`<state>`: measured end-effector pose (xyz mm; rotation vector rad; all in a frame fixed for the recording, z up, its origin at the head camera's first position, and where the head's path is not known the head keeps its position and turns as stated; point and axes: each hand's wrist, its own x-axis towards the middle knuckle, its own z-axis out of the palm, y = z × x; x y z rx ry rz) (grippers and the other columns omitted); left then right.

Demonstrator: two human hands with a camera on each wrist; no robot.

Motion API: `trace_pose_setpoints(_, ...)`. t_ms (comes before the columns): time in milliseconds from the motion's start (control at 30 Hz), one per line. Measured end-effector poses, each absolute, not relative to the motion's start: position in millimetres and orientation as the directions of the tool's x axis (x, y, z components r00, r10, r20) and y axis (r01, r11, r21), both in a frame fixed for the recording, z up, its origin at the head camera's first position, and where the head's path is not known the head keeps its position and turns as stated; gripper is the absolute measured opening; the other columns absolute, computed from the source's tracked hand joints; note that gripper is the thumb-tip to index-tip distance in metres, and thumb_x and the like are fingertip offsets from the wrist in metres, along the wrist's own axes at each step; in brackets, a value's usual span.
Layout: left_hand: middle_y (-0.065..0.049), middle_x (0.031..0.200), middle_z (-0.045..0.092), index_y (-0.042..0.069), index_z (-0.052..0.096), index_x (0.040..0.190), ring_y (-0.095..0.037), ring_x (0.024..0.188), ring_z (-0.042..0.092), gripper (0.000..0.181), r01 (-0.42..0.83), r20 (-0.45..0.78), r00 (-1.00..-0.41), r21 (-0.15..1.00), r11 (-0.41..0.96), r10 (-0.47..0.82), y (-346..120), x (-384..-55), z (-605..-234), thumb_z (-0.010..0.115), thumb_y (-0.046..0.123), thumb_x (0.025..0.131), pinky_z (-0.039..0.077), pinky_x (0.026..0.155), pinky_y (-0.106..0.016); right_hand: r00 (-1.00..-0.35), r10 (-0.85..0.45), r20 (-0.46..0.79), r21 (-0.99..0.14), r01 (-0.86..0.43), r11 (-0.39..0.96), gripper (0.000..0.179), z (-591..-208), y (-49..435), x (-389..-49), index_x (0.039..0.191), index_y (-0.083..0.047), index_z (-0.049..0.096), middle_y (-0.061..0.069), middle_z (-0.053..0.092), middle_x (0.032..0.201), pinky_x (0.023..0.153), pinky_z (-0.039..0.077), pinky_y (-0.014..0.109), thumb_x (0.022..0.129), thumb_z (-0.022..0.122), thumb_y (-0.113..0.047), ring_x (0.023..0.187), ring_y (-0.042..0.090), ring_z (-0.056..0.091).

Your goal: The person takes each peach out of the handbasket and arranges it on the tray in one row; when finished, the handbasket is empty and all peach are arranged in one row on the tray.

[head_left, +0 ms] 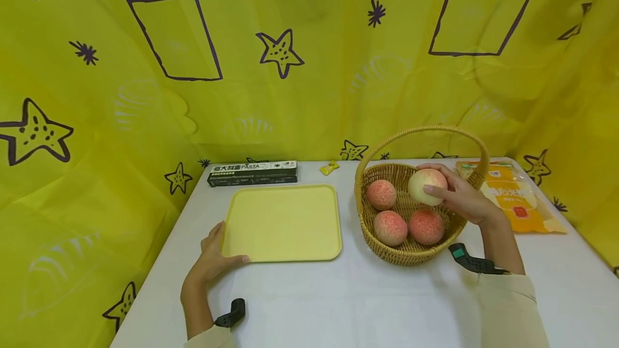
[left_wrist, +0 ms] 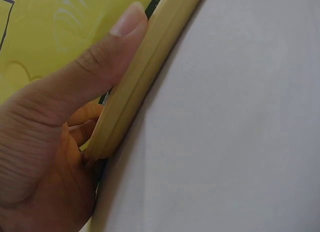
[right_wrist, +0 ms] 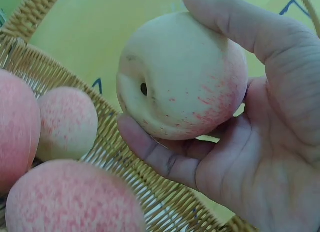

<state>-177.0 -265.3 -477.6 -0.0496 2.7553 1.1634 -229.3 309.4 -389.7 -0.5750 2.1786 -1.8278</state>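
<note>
My right hand holds a pale peach with a pink-speckled side, thumb and fingers curved round it, above the wicker basket. Inside the basket lie three pinker peaches: one at the left, one in front and one at the right. At the near left corner of a bare yellow tray, my left hand grips the rim. Its thumb lies along the front edge, while the other fingers are at the left side, partly hidden in the left wrist view.
Behind the tray lies a dark pasta box, with a small yellow packet to its right. An orange and clear bag lies right of the basket, whose tall handle arches over it. A yellow patterned curtain hangs behind the white table.
</note>
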Motion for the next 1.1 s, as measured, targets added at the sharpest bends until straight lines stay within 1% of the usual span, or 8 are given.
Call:
trace_pose_setpoints(100,-0.018,0.163,0.001,0.005,0.0,0.157,-0.04,0.146,0.001,0.127,-0.093,-0.157,-0.987,0.713,0.695,0.029,-266,-176,-479,0.084,0.045,0.071,0.013,0.114,-0.068,-0.9,-0.43,0.07,-0.957,-0.182,0.225,0.05,-383,306,-223,0.146,-0.013,0.035,-0.006,0.064,0.113,0.082,0.055,0.025,0.099,0.052,-0.006,0.1,0.006,0.063)
trace_pose_setpoints(167,-0.018,0.163,0.001,0.006,0.0,0.157,-0.04,0.146,0.001,0.127,-0.089,-0.152,-0.988,0.714,0.695,0.03,-266,-175,-480,0.084,0.046,0.071,0.013,0.114,-0.068,-0.889,-0.448,0.093,-0.942,-0.224,0.251,0.052,-379,303,-221,0.145,-0.01,0.037,-0.005,0.065,0.112,0.083,0.053,0.024,0.097,0.055,-0.003,0.099,0.008,0.063)
trace_pose_setpoints(267,-0.018,0.163,0.002,0.006,0.001,0.157,-0.04,0.145,0.003,0.127,-0.087,-0.149,-0.988,0.714,0.695,0.029,-268,-175,-481,0.084,0.046,0.07,0.014,0.113,-0.069,-0.854,-0.502,0.136,-0.926,-0.289,0.241,0.054,-372,295,-219,0.143,-0.004,0.037,-0.002,0.062,0.116,0.083,0.054,0.026,0.093,0.057,0.002,0.1,0.012,0.063)
trace_pose_setpoints(367,-0.018,0.163,0.002,0.008,0.002,0.158,-0.039,0.145,0.003,0.126,-0.086,-0.146,-0.989,0.714,0.694,0.028,-268,-176,-481,0.084,0.046,0.07,0.014,0.113,-0.069,-0.813,-0.562,0.15,-0.915,-0.33,0.233,0.053,-364,285,-217,0.14,-0.005,0.039,0.002,0.058,0.119,0.082,0.054,0.028,0.091,0.059,0.004,0.1,0.014,0.061)
trace_pose_setpoints(533,-0.019,0.163,0.004,0.008,0.004,0.158,-0.04,0.144,0.004,0.125,-0.083,-0.139,-0.99,0.716,0.693,0.025,-268,-176,-480,0.084,0.045,0.07,0.015,0.113,-0.069,-0.76,-0.641,0.109,-0.907,-0.34,0.249,0.053,-352,263,-213,0.134,-0.01,0.043,0.008,0.053,0.123,0.082,0.055,0.033,0.087,0.066,0.001,0.102,0.018,0.058)
trace_pose_setpoints(800,-0.018,0.163,0.004,0.006,0.003,0.157,-0.039,0.144,0.005,0.126,-0.089,-0.14,-0.99,0.713,0.695,0.018,-268,-174,-483,0.084,0.046,0.07,0.016,0.112,-0.069,-0.741,-0.666,0.088,-0.87,-0.382,0.311,0.059,-340,221,-213,0.135,-0.017,0.047,0.007,0.055,0.126,0.085,0.055,0.035,0.083,0.075,-0.013,0.103,0.021,0.062)
trace_pose_setpoints(967,-0.015,0.163,0.005,0.009,0.004,0.158,-0.036,0.144,0.007,0.126,-0.095,-0.142,-0.99,0.721,0.687,0.012,-266,-176,-481,0.084,0.047,0.069,0.016,0.114,-0.066,-0.745,-0.662,0.075,-0.878,-0.364,0.309,0.06,-340,203,-215,0.136,-0.017,0.045,0.008,0.052,0.126,0.082,0.056,0.038,0.083,0.076,-0.014,0.099,0.024,0.062)
trace_pose_setpoints(1100,-0.015,0.164,0.004,0.009,0.004,0.158,-0.035,0.143,0.007,0.126,-0.094,-0.144,-0.989,0.718,0.69,0.016,-266,-178,-480,0.084,0.049,0.069,0.017,0.115,-0.065,-0.753,-0.654,0.079,-0.883,-0.357,0.304,0.063,-339,195,-211,0.136,-0.017,0.044,0.011,0.05,0.128,0.079,0.057,0.039,0.083,0.077,-0.014,0.097,0.026,0.062)
